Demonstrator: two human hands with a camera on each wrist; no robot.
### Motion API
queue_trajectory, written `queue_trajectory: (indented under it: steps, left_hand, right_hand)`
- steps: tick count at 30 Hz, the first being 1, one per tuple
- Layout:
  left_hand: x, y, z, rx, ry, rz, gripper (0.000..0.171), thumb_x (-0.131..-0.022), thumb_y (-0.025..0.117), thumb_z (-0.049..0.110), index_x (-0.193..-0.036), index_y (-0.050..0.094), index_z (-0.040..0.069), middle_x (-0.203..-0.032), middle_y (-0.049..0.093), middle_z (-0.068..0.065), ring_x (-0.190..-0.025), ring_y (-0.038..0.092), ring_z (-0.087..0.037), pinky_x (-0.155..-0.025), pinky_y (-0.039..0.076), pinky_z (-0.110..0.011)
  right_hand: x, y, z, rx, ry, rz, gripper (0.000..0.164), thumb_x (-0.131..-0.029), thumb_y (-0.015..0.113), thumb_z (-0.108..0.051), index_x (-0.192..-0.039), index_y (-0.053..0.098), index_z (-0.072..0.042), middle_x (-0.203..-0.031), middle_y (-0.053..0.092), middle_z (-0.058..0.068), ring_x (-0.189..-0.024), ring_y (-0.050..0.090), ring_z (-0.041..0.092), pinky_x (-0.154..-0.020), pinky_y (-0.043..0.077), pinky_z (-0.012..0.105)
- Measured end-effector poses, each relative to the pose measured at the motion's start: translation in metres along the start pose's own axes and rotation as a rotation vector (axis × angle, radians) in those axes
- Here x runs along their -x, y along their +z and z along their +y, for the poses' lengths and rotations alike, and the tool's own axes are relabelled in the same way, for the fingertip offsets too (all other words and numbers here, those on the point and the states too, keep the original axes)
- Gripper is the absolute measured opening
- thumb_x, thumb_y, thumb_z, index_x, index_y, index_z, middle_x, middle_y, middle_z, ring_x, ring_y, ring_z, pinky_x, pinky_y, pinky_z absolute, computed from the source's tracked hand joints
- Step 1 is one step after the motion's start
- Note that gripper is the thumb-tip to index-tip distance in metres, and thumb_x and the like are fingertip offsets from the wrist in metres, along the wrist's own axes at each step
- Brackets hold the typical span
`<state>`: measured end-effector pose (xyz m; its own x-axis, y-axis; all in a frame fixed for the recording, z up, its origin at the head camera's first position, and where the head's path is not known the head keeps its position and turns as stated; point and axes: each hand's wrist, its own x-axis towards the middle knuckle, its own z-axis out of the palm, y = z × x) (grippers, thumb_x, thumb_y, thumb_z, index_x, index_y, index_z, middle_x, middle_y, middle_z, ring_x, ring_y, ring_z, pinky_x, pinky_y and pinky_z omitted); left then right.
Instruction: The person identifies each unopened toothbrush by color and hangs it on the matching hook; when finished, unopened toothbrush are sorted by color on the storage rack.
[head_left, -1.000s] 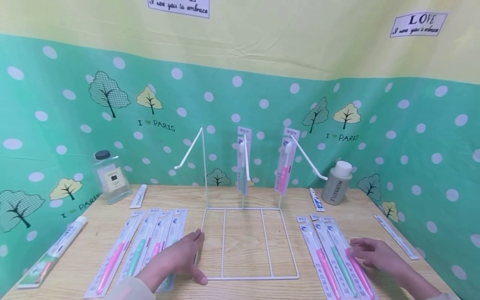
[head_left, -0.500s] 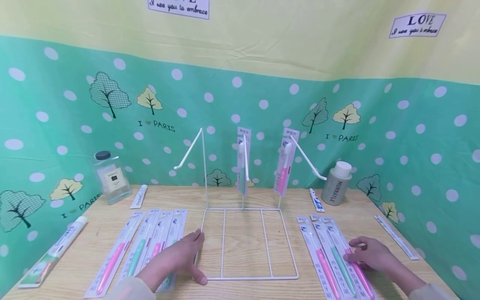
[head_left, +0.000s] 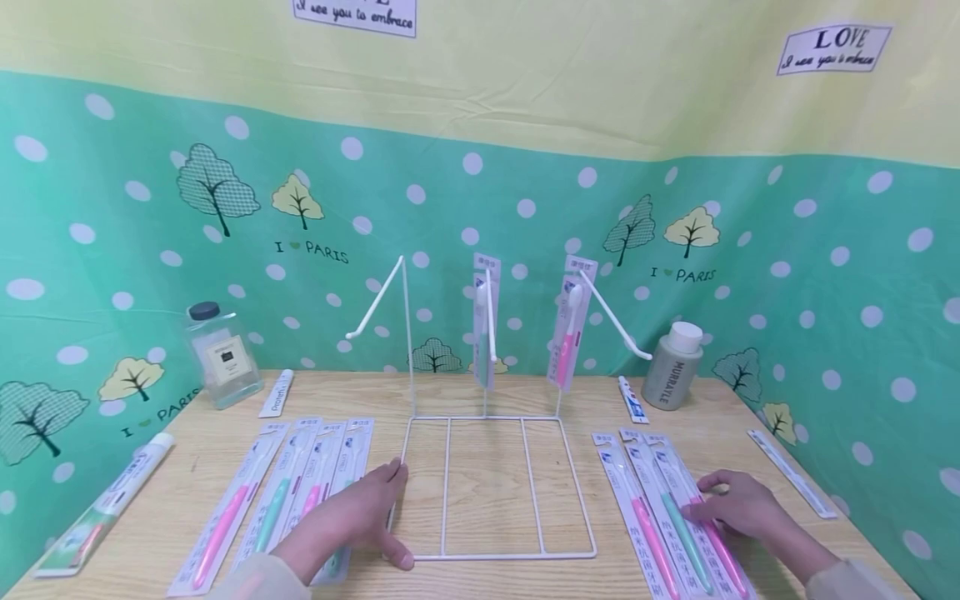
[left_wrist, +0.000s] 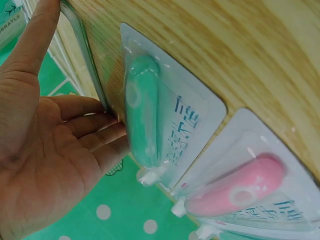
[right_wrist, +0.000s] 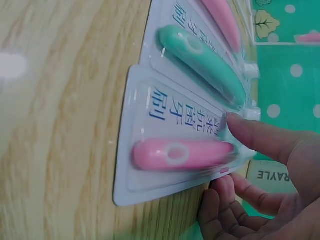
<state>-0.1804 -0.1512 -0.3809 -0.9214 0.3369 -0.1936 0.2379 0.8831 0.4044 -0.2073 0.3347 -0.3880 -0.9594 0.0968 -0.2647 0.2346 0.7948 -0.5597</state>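
A white wire display rack (head_left: 531, 492) stands mid-table, with a packaged green toothbrush (head_left: 481, 325) on its middle hook and a packaged pink toothbrush (head_left: 566, 342) on its right hook. My left hand (head_left: 367, 512) rests against the left side of the rack's base, fingers extended and thumb at the front corner. At right, my right hand (head_left: 738, 504) pinches the outermost packaged pink toothbrush (right_wrist: 185, 154) by its edges, thumb on one side and curled fingers at the other. The pack lies on the table beside a packaged green toothbrush (right_wrist: 205, 62) and another pink one (head_left: 651, 533).
Left of the rack lie several packaged toothbrushes (head_left: 225, 529). A large toothpaste tube (head_left: 105, 508), small tubes (head_left: 277, 393) (head_left: 632, 400), a glass bottle (head_left: 225, 358), a grey bottle (head_left: 672, 371) and a narrow pack (head_left: 791, 473) stand or lie around. A patterned cloth (head_left: 480, 200) hangs behind.
My right hand has shifted slightly left over the outermost pink toothbrush pack, its thumb now across to the pack's left edge. My left hand stays at the rack.
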Motion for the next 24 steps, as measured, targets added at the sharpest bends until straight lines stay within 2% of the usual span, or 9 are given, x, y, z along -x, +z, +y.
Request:
queue_trajectory:
  steps: [5, 10, 14, 17, 24]
  left_hand:
    - [0.000, 0.000, 0.000, -0.008, 0.003, 0.001, 0.121, -0.043, 0.080, 0.053, -0.135, 0.032, -0.009, -0.142, 0.025, -0.028, -0.128, 0.027, -0.043, -0.103, 0.027, -0.052]
    - [0.000, 0.000, -0.001, -0.002, 0.001, -0.003, 0.121, -0.043, 0.080, 0.053, -0.135, 0.032, -0.009, -0.142, 0.025, -0.028, -0.128, 0.026, -0.043, -0.103, 0.026, -0.052]
    - [0.000, 0.000, -0.001, 0.002, 0.003, -0.003, 0.121, -0.043, 0.080, 0.053, -0.136, 0.031, -0.009, -0.142, 0.025, -0.028, -0.128, 0.026, -0.043, -0.103, 0.026, -0.052]
    - [-0.001, 0.000, -0.002, -0.002, 0.005, -0.003, 0.121, -0.043, 0.079, 0.054, -0.136, 0.031, -0.009, -0.142, 0.025, -0.028, -0.128, 0.026, -0.043, -0.103, 0.026, -0.053]
    - [-0.002, 0.001, -0.002, 0.000, 0.007, -0.002, 0.123, -0.042, 0.079, 0.055, -0.136, 0.031, -0.009, -0.142, 0.024, -0.028, -0.128, 0.025, -0.044, -0.104, 0.025, -0.053]
  right_hand:
    - [-0.005, -0.001, 0.002, -0.027, 0.031, -0.012, 0.083, -0.061, 0.077, -0.047, -0.116, 0.049, 0.008, -0.092, 0.058, 0.012, -0.083, 0.054, 0.024, -0.074, 0.045, 0.048]
    - [-0.008, -0.004, 0.007, -0.057, 0.035, -0.035, 0.084, -0.065, 0.073, -0.051, -0.117, 0.049, 0.011, -0.092, 0.060, 0.011, -0.085, 0.056, 0.025, -0.078, 0.043, 0.052]
    - [-0.007, -0.006, 0.009, -0.106, 0.031, -0.052, 0.079, -0.071, 0.071, -0.048, -0.115, 0.049, 0.013, -0.089, 0.062, 0.008, -0.082, 0.058, 0.022, -0.078, 0.044, 0.049]
    - [-0.005, -0.008, 0.009, -0.138, 0.036, -0.047, 0.078, -0.071, 0.071, -0.047, -0.116, 0.048, 0.013, -0.089, 0.062, 0.007, -0.082, 0.058, 0.020, -0.077, 0.045, 0.045]
    - [-0.004, -0.015, 0.014, -0.215, 0.008, -0.050, 0.076, -0.076, 0.069, -0.043, -0.121, 0.044, 0.013, -0.099, 0.061, 0.013, -0.087, 0.059, 0.023, -0.074, 0.050, 0.042]
